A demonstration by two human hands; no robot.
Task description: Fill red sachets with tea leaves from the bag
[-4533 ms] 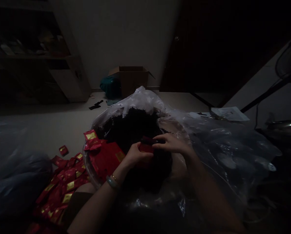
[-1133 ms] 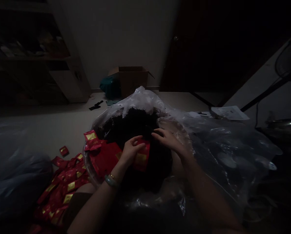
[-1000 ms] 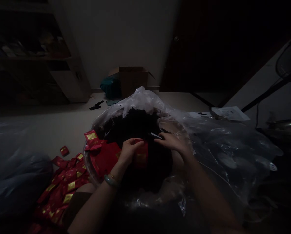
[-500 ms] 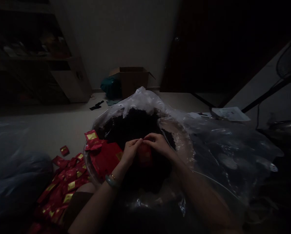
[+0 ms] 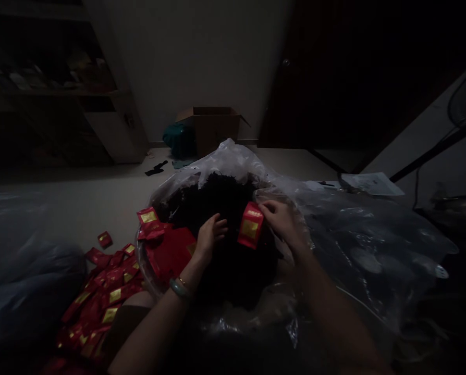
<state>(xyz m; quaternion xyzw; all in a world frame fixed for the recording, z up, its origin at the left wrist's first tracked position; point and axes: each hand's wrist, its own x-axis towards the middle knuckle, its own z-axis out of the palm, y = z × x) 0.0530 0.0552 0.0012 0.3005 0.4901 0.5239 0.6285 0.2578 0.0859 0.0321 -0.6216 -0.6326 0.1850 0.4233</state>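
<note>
A red sachet with a gold label (image 5: pixel 250 225) hangs upright above a mound of dark, loose tea leaves (image 5: pixel 225 260), pinched at its top corner by my right hand (image 5: pixel 282 224). My left hand (image 5: pixel 212 237) rests just above the leaves with its fingers apart, holding nothing. A jade bangle and a thin gold bracelet (image 5: pixel 179 287) circle my left wrist. The leaves sit in a clear plastic bowl (image 5: pixel 143 260) lined with a clear plastic bag (image 5: pixel 227 161). Larger red packets (image 5: pixel 169 252) lie on the bowl's left side.
Many small red sachets (image 5: pixel 108 291) lie heaped on the floor to the left, beside a grey bag (image 5: pixel 29 276). A cardboard box (image 5: pixel 213 130) and a teal cloth (image 5: pixel 179 140) stand behind. Clear plastic (image 5: pixel 373 250) spreads to the right.
My hands have parted from their meeting point over the sachet. My right hand has carried it up and to the right, and my left hand has let go.
</note>
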